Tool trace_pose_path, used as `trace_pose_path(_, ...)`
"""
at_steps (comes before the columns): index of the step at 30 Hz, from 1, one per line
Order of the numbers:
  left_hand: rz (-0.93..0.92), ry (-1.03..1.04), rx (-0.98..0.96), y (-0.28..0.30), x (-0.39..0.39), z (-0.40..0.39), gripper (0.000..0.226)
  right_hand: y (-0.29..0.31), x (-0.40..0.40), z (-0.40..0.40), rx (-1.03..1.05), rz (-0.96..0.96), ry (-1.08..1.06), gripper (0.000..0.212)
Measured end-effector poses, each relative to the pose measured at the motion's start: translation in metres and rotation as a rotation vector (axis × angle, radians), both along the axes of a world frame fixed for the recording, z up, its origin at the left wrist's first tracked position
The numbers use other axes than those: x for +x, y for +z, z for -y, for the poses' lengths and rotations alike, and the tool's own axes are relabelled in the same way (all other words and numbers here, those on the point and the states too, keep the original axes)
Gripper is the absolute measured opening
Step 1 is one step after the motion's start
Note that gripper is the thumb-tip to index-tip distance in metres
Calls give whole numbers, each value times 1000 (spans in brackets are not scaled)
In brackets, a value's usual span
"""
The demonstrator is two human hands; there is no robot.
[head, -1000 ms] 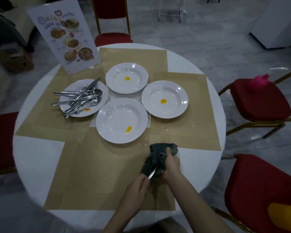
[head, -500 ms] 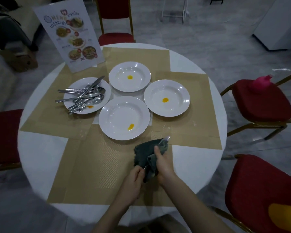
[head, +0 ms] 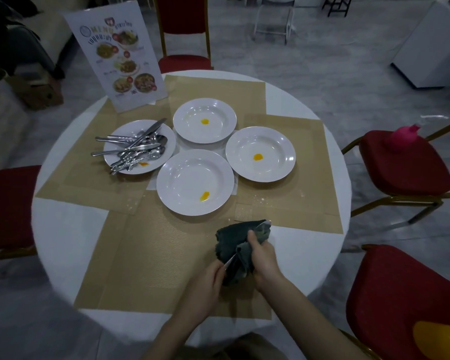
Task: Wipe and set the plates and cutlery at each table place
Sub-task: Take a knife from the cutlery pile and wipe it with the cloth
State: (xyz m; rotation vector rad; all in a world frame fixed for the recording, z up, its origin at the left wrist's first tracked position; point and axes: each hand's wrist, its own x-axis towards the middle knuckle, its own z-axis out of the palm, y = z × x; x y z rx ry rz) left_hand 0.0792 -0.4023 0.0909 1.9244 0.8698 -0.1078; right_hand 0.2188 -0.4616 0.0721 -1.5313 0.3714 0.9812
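Fingers (head: 252,239) of right hand (head: 264,258) clamp cloth (head: 238,239) round knife (head: 230,261); left hand (head: 205,284) pinches handle; blade may slip, cut

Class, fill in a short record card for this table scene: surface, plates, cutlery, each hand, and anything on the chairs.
surface: round white table with tan woven placemats
plates: four white round plates, each with an orange smear, e.g.
cutlery: steel pile on the left plate
left hand: holds a metal utensil handle
right hand: grips dark grey cloth around the utensil
chair: pink bottle on red seat
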Motion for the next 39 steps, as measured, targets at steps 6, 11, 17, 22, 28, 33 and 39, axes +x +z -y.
trace_pose_path(6, -37, -142, 283, 7, 12, -1, 17, 11, 37, -1, -37, -66, -210, 40)
trace_pose_path(11, -56, -238, 584, 0, 8, -19, 26, 10, 14, -3, -11, -94, -103, 38)
trace_pose_path(17, -23, -278, 739, -5, -4, -22, 19, 9, 37, 11, 27, -74, -79, 38)
trace_pose_path(22, 27, -50, 37, 4, 7, -12, 31, 4, 15, 15, 171, -127, 0, 36)
trace_pose_path(28, 68, 121, -595, 17, 4, -2, 32, 3, 14, 14, 125, -28, 5, 28)
trace_pose_path(33, 57, 135, -442, 22, 11, 0, 34, 7, 13, 5, 107, -2, 23, 32)
trace_pose_path(39, 39, 171, -502, 28, 12, -1, 32, 0, 10, -1, 81, -2, -14, 33)
